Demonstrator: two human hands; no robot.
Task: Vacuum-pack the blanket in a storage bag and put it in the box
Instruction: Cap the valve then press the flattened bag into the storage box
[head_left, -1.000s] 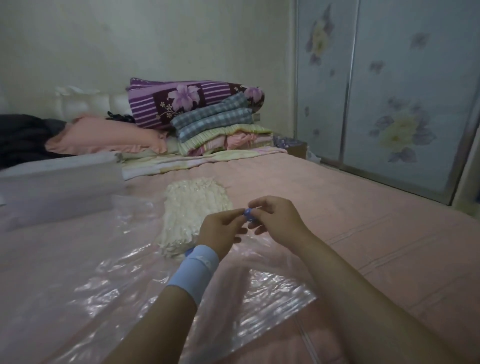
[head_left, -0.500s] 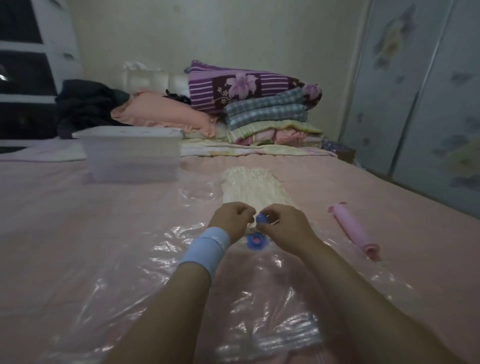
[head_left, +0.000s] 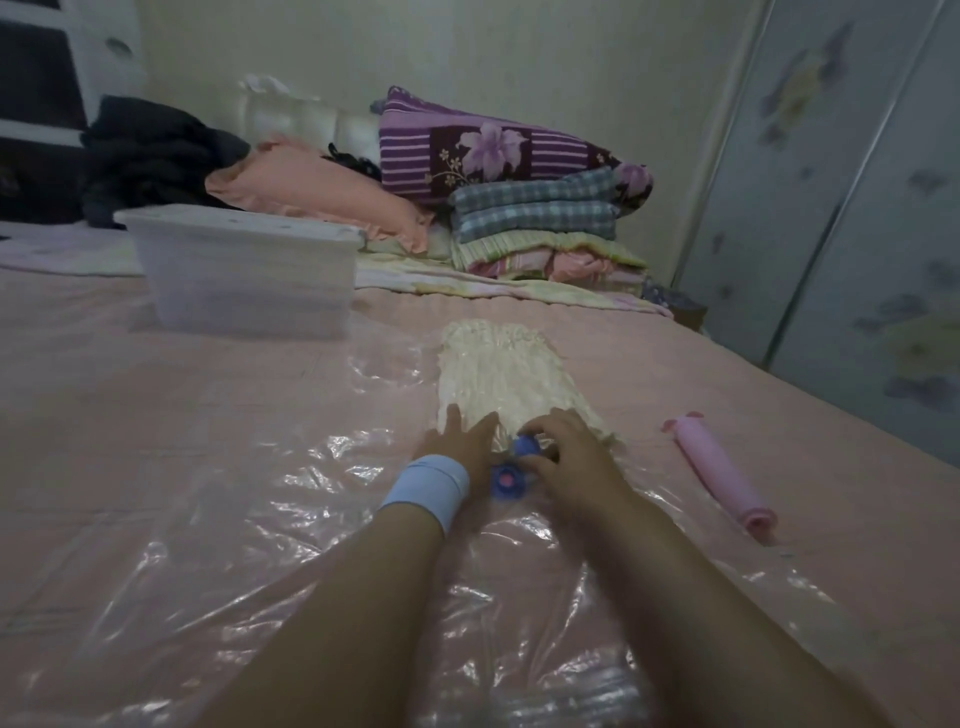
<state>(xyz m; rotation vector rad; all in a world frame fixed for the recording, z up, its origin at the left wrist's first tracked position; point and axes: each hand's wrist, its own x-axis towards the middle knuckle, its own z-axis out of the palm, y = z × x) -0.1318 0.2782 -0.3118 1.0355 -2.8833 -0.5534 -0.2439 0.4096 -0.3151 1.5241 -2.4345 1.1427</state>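
Capping the valve, I'd judge: storage bag (head_left: 260, 545) lies flat on the bed (head_left: 831, 467), blanket (head_left: 498, 374) inside already shrunk tight, so air looks out. Right hand (head_left: 566, 457) pinches the blue cap (head_left: 524, 447) just above the valve (head_left: 506, 480); left hand (head_left: 460, 441) rests flat on the blanket, fingers straight. Pump (head_left: 719, 475) lies right of the bag. Still to do: cap on, bag into box (head_left: 244, 270), far left. Vs half a sec ago, left hand's let go of the cap & flattened.
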